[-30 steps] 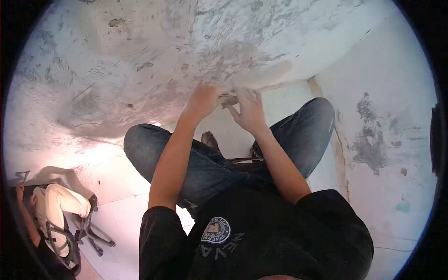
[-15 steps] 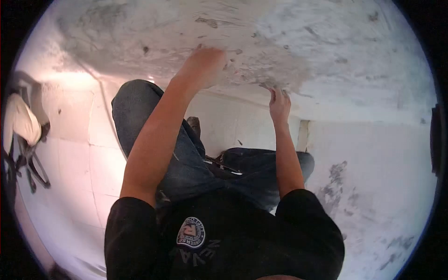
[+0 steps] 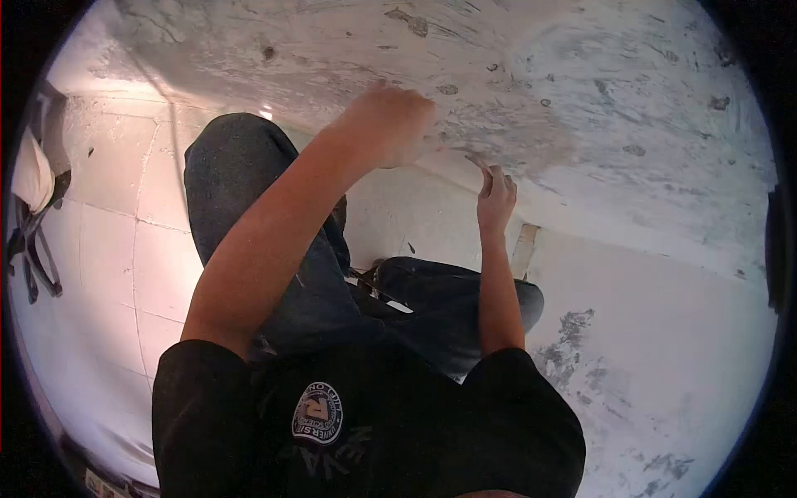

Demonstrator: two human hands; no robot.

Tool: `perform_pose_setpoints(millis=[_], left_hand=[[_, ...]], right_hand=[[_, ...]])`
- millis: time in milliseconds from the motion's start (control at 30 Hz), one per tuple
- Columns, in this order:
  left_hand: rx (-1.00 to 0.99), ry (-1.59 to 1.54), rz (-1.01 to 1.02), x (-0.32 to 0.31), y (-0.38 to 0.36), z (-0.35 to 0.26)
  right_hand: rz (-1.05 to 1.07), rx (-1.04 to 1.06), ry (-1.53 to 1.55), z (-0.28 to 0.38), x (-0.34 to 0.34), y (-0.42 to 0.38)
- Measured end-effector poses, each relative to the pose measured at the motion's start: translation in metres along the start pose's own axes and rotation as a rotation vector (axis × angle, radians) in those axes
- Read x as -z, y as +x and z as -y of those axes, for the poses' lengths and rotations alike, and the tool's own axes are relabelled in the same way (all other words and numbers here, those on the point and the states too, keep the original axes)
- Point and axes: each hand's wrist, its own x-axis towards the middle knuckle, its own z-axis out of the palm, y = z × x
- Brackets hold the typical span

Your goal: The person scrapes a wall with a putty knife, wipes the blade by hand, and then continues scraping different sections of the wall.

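Note:
My left hand (image 3: 388,123) is against the pale, smudged wall surface (image 3: 531,91) in front of me. Its fingers look curled in, and their tips are smeared by motion; anything inside them is hidden. Lower and to the right, my right hand (image 3: 496,199) pinches a small, thin, greyish piece (image 3: 476,160) near the wall's lower edge. That piece is too small to name. Grey streaks and dark spots cover the wall around both hands.
My bent knees in jeans (image 3: 241,158) are below the wall, above a white tiled floor (image 3: 112,241). Dark smudges (image 3: 573,332) mark the white surface at right. A pale object with dark straps (image 3: 33,178) lies at far left. A small wooden strip (image 3: 525,249) stands near my right wrist.
The view has tilted and shifted, so the wall marks appear further right. My left hand sits slightly further right and lower in view. My right hand keeps its pinch.

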Motion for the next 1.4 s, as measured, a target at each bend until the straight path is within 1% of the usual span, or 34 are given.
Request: perform_pose_setpoints(millis=[67,100,133,167,200,267,333,400,467,533,600,633,700,733,767,833,867,900,933,967,1000,1033,1067,1100,1133,1167,1200,1300,1367,1400], left_hand=[[0.004,-0.050,-0.034,-0.008,-0.001,0.005],[-0.012,-0.102,-0.066,-0.006,-0.002,0.000],[-0.021,-0.099,-0.062,-0.003,-0.002,-0.003],[0.002,-0.071,0.016,0.001,-0.002,-0.004],[0.034,-0.044,0.091,0.006,-0.002,-0.006],[0.063,-0.082,0.084,0.007,-0.002,-0.006],[0.055,-0.125,0.103,0.000,-0.002,-0.011],[0.031,-0.073,0.057,-0.008,0.001,-0.007],[0.024,-0.048,0.041,-0.016,0.001,-0.005],[0.025,-0.024,0.041,-0.012,-0.003,-0.008],[0.094,-0.142,0.183,-0.003,0.001,-0.013],[0.089,-0.133,0.175,-0.002,0.006,-0.013],[0.108,-0.050,0.252,-0.006,0.004,-0.012],[0.123,-0.052,0.251,-0.005,0.000,-0.011],[0.132,-0.049,0.245,-0.005,-0.003,-0.011],[0.113,-0.037,0.254,-0.009,-0.005,-0.014],[0.110,-0.013,0.211,-0.014,-0.005,-0.011],[0.110,0.007,0.168,-0.019,-0.004,-0.011],[0.103,0.005,0.174,-0.015,-0.003,-0.014],[0.136,-0.020,0.248,-0.009,-0.002,-0.016],[0.174,-0.044,0.320,-0.001,-0.002,-0.017],[0.175,-0.046,0.327,0.002,-0.002,-0.020],[0.224,-0.053,0.371,0.005,-0.002,-0.024],[0.272,-0.053,0.408,0.007,0.001,-0.026],[0.266,-0.042,0.405,0.005,0.003,-0.023],[0.201,-0.032,0.342,-0.002,0.002,-0.019],[0.139,-0.029,0.285,-0.006,-0.001,-0.018],[0.181,-0.051,0.295,-0.009,-0.003,-0.017],[0.197,-0.042,0.315,-0.012,-0.002,-0.018],[0.207,-0.035,0.337,-0.014,-0.001,-0.019]], right_hand=[[-0.186,-0.038,0.054,-0.001,-0.016,-0.008],[-0.180,-0.051,0.053,0.001,-0.009,-0.013],[-0.139,-0.009,0.054,0.002,0.001,-0.013],[-0.100,0.040,0.054,0.001,0.007,-0.009],[-0.104,0.044,0.054,-0.004,0.001,-0.009],[-0.152,0.018,0.015,-0.013,-0.017,-0.009],[-0.129,0.010,0.027,-0.009,-0.011,-0.019],[-0.086,0.026,0.045,-0.007,-0.001,-0.013],[-0.110,0.007,0.015,-0.009,-0.006,-0.013],[-0.122,-0.018,-0.005,-0.004,-0.016,-0.018],[-0.201,-0.120,0.062,0.004,-0.026,-0.021],[-0.214,-0.119,0.063,0.001,-0.021,-0.016],[-0.078,-0.123,0.011,-0.002,-0.008,-0.019],[-0.228,-0.059,0.032,0.005,-0.012,-0.013],[-0.225,-0.056,0.040,0.007,-0.022,-0.014],[-0.221,-0.190,0.071,0.012,-0.029,-0.021],[-0.208,-0.118,0.084,0.005,-0.025,-0.026],[-0.211,-0.129,0.077,0.004,-0.015,-0.023],[-0.220,-0.101,0.071,0.004,-0.007,-0.019],[-0.226,-0.067,0.070,0.002,-0.006,-0.015],[-0.224,-0.066,0.074,0.005,-0.019,-0.014],[-0.298,-0.158,0.179,0.011,-0.038,-0.019],[-0.376,-0.254,0.281,0.012,-0.049,-0.025],[-0.382,-0.259,0.280,0.010,-0.044,-0.025],[-0.334,-0.167,0.233,0.004,-0.036,-0.026],[-0.275,-0.078,0.186,0.002,-0.032,-0.029],[-0.266,-0.086,0.188,0.003,-0.030,-0.031],[-0.245,-0.119,0.175,0.006,-0.033,-0.022],[-0.395,-0.253,0.317,0.009,-0.045,-0.029],[-0.398,-0.264,0.311,0.007,-0.037,-0.027]])
